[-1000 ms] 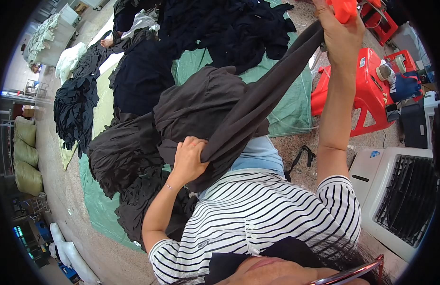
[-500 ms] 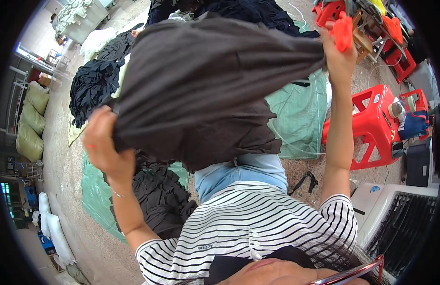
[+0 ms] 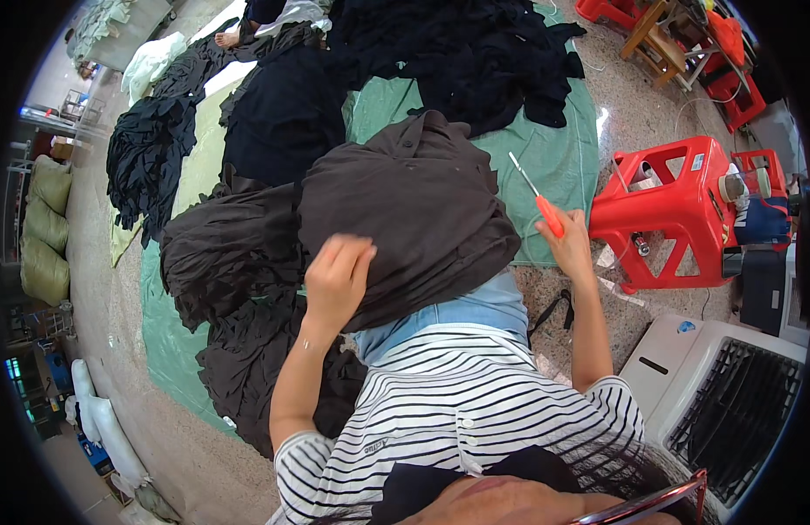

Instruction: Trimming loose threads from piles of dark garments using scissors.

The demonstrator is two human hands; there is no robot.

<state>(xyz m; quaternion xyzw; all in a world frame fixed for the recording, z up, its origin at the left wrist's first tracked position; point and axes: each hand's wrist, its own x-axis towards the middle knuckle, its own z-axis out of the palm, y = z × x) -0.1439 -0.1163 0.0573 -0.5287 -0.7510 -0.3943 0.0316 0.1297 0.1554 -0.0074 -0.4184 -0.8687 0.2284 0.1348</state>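
A dark brown polo shirt (image 3: 396,201) with a buttoned placket lies spread on top of a pile of like garments on my lap. Over its near left part hovers my left hand (image 3: 335,278), its fingers loosely bent and a little apart, with no cloth seen in them. My right hand (image 3: 569,241), off to the right of the pile, is closed round an orange-handled tool (image 3: 551,216). A thin metal shaft points up and left from the handle; its exact kind is unclear.
More dark brown garments (image 3: 234,249) are heaped at my left. Black clothes (image 3: 475,52) cover the far part of a green sheet (image 3: 558,166). Red plastic stools (image 3: 663,210) stand at right, a white air cooler (image 3: 667,367) near right. Another person's bare foot (image 3: 227,39) shows far left.
The brown shirt, held up stretched between both hands before, now lies on the pile. My left hand has moved right and let go; my right has come down, the orange-handled tool in it.
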